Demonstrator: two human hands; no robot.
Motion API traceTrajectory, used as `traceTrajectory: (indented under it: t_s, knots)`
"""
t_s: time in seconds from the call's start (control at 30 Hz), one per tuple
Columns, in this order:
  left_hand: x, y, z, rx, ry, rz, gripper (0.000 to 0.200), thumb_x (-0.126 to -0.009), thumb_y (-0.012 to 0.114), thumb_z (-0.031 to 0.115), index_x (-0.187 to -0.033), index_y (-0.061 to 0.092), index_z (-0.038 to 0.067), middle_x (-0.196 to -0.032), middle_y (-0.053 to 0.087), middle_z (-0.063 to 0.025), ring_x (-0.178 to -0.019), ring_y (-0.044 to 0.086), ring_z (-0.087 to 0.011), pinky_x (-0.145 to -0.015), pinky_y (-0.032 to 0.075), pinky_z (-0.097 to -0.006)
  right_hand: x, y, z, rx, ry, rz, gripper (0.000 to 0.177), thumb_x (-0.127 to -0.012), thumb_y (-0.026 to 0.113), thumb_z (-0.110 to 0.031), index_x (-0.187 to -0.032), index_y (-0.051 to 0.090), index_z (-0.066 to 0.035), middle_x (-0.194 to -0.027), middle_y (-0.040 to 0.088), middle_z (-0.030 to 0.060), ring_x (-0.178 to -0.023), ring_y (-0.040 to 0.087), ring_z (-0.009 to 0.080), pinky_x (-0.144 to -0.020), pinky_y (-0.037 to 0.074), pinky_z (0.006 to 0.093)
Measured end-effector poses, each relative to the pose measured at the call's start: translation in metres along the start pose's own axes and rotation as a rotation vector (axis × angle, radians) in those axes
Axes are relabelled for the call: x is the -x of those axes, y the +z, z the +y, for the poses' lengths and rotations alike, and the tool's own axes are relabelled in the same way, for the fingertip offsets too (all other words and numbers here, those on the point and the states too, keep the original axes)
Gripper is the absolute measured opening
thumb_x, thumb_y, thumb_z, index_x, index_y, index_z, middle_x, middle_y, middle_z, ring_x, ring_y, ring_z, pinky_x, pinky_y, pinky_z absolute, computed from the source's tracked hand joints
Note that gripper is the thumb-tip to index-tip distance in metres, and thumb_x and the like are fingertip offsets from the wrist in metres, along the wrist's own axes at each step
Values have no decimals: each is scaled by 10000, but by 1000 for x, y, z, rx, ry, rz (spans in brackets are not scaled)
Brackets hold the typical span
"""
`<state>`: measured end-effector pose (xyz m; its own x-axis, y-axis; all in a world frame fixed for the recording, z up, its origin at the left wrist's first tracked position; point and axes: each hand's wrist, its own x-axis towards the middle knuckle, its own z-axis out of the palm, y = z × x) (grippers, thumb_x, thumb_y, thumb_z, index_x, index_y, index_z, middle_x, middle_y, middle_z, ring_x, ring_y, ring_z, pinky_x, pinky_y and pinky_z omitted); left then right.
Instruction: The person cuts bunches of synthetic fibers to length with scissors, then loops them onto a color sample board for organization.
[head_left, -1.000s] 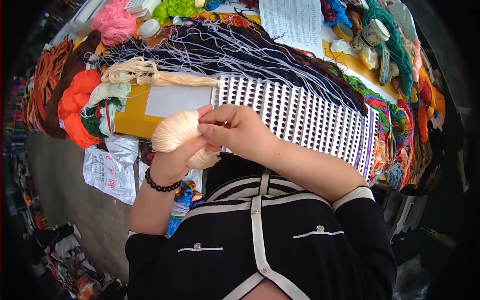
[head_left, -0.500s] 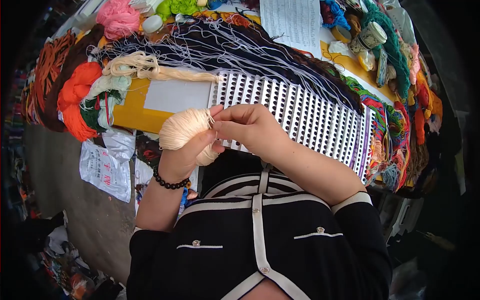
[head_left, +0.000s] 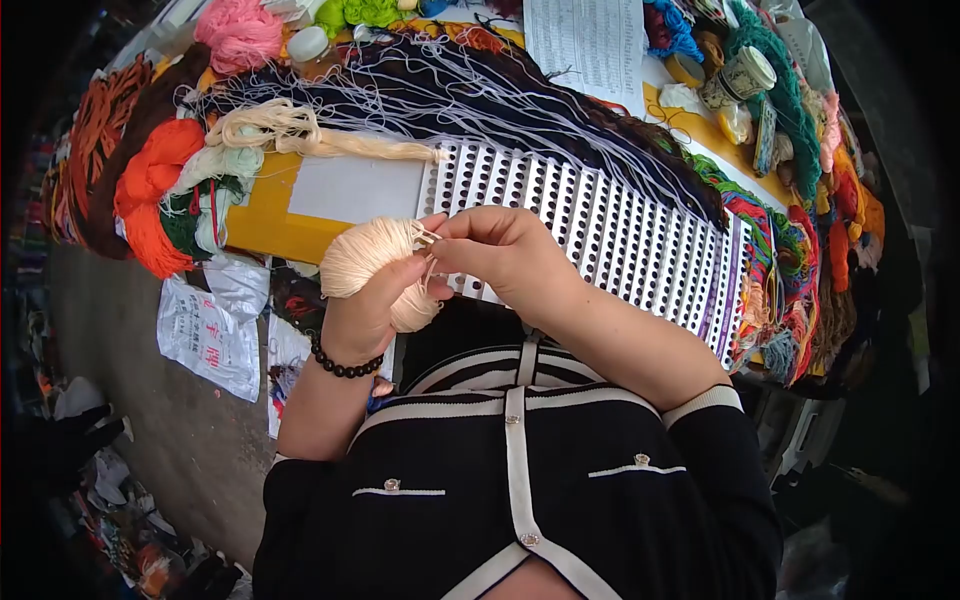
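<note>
My left hand [head_left: 375, 300] is closed round a cream ball of thread [head_left: 362, 262], its thumb across the front and fingers behind. At the ball's upper right end, my right hand [head_left: 495, 250] pinches strands of the same thread between thumb and forefinger. The fingertips of both hands are close together there, partly hiding the strands. Just beyond the hands lies a white card with rows of punched holes [head_left: 590, 240]. A looser cream skein [head_left: 330, 143] stretches along the top of the board, one end at the card's corner.
Dark and pale lilac threads [head_left: 470, 95] spread across the table behind the card. Orange yarn [head_left: 160, 200] and pink yarn [head_left: 238, 35] lie at the left, multicoloured skeins [head_left: 785, 260] at the right. A printed sheet [head_left: 585, 50] and paper cup [head_left: 738, 77] are farther back.
My right fingertips have shifted slightly, and pale strands now show more clearly between the two hands. The ball has turned or moved a little to the right in my left hand.
</note>
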<state>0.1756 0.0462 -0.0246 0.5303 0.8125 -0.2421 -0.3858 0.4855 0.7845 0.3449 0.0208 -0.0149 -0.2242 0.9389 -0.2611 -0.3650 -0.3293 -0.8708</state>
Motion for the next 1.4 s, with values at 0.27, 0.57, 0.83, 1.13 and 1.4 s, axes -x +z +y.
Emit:
traceTrajectory:
  t_s: [0.27,0.57,0.83,1.13,1.4]
  knots:
    - [1,-7,3,-164,135,-79,470,-817,529,27,-1264,421,-69,-849,644,-125,-777,627,-179,-746,482,-281,-7,-13,-2,-491,107,17,133,-824,579,-97,-898,639,-5,-728,577,-7,-616,490,89,-633,394,215]
    - [0,-2,-10,-590,232,-155,466,-889,469,8,-1342,359,12,-1083,558,-57,-784,592,-106,-733,489,-238,-7,0,4,-60,82,112,118,-800,610,-87,-811,622,30,-693,599,53,-567,527,83,-539,419,215]
    - [1,-8,-7,-219,134,-69,397,-860,556,72,-1239,488,-27,-1001,606,-56,-709,556,-69,-590,458,-196,-3,3,0,-65,14,55,234,-819,611,-77,-1024,607,34,-834,624,32,-710,574,78,-720,459,214]
    - [0,2,-19,-249,179,198,214,-888,567,167,-1022,596,3,-833,620,-33,-650,548,-69,-566,454,-198,-2,3,11,-67,5,30,154,-839,578,-75,-951,611,25,-829,637,67,-730,594,110,-756,463,245]
    - [-3,-1,-21,-85,286,299,211,-880,582,176,-1008,587,9,-869,634,-66,-782,609,-133,-727,486,-268,-4,2,6,-168,13,79,71,-843,555,-109,-861,583,-46,-798,633,44,-771,608,128,-814,440,269]
